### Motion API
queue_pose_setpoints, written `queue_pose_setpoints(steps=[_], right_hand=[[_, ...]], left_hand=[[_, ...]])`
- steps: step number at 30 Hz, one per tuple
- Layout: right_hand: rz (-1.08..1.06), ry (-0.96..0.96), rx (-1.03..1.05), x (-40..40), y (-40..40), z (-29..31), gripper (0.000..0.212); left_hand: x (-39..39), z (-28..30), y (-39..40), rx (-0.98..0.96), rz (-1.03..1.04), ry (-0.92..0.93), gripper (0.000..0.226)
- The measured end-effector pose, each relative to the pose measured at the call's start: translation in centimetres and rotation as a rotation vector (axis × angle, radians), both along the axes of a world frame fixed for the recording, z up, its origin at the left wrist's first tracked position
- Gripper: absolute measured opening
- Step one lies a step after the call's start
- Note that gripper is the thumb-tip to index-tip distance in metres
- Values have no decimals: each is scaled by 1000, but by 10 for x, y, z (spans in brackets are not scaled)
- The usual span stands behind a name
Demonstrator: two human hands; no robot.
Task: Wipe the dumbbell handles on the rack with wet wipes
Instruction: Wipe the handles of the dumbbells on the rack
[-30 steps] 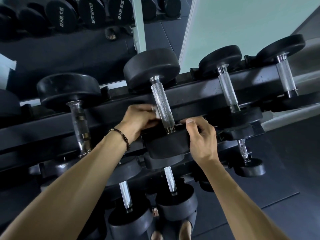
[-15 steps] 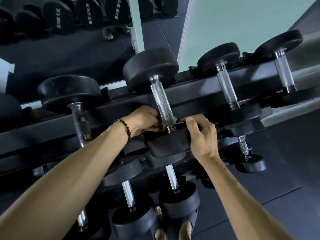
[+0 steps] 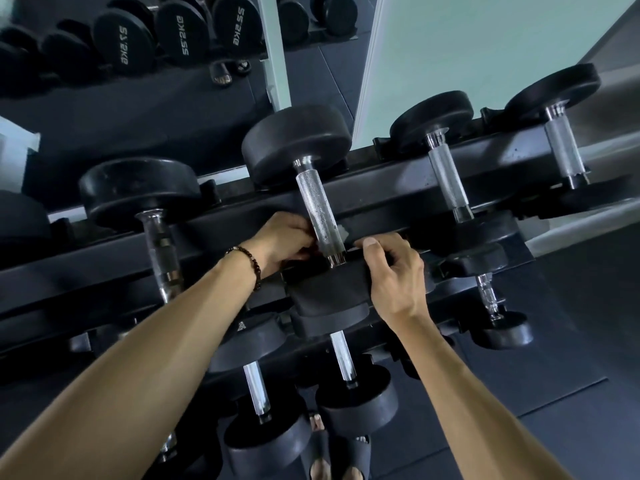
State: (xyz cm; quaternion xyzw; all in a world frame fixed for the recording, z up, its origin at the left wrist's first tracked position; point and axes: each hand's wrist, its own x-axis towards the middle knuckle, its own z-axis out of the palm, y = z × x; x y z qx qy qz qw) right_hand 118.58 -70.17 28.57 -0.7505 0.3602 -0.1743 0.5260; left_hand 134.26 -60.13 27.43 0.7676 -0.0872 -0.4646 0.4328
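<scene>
A dumbbell (image 3: 311, 188) is seen lying across the top rail of the rack (image 3: 391, 188), its knurled handle (image 3: 320, 213) angled toward the camera. The lower end of the handle is wrapped by the left hand (image 3: 284, 242) — a scrap of white wipe (image 3: 344, 232) shows just right of the bar. The near head (image 3: 329, 289) is gripped at its top edge by the right hand (image 3: 393, 275). A beaded bracelet (image 3: 247, 263) is worn on the left wrist.
</scene>
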Motion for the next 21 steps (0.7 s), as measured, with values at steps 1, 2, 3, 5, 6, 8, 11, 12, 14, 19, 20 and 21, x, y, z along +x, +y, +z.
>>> queue_pose_setpoints(steps=[1, 2, 3, 5, 6, 8, 11, 12, 14, 19, 20, 21], right_hand=[[0, 4, 9, 0, 0, 0, 46], [3, 12, 18, 0, 0, 0, 40], [7, 21, 26, 0, 0, 1, 33], [18, 26, 26, -1, -1, 1, 25], [23, 25, 20, -1, -1, 1, 25], [33, 27, 18, -1, 0, 2, 25], [75, 50, -6, -1, 1, 4, 21], [83, 56, -18, -1, 0, 5, 19], [93, 52, -62, -4, -1, 9, 20], [302, -55, -373, -7, 31, 33, 27], [365, -79, -432, -7, 42, 37, 31], [418, -117, -461, -6, 52, 40, 33]], left_hand=[[-3, -3, 1, -32, 89, 19, 33], [-6, -6, 1, -45, 118, 24, 34], [-9, -6, 3, -39, 95, 12, 35], [-14, 0, 10, -1, -5, -74, 37], [-17, 4, 14, 12, -23, -142, 37], [-24, 13, 23, -8, 22, -260, 34], [-38, 29, 38, -73, 174, -322, 34], [-42, 35, 43, -103, 225, -326, 35], [-53, 53, 52, -162, 278, -342, 31], [-84, 88, 79, -265, 345, -358, 29], [-89, 93, 85, -269, 346, -358, 28], [-92, 95, 92, -265, 344, -365, 27]])
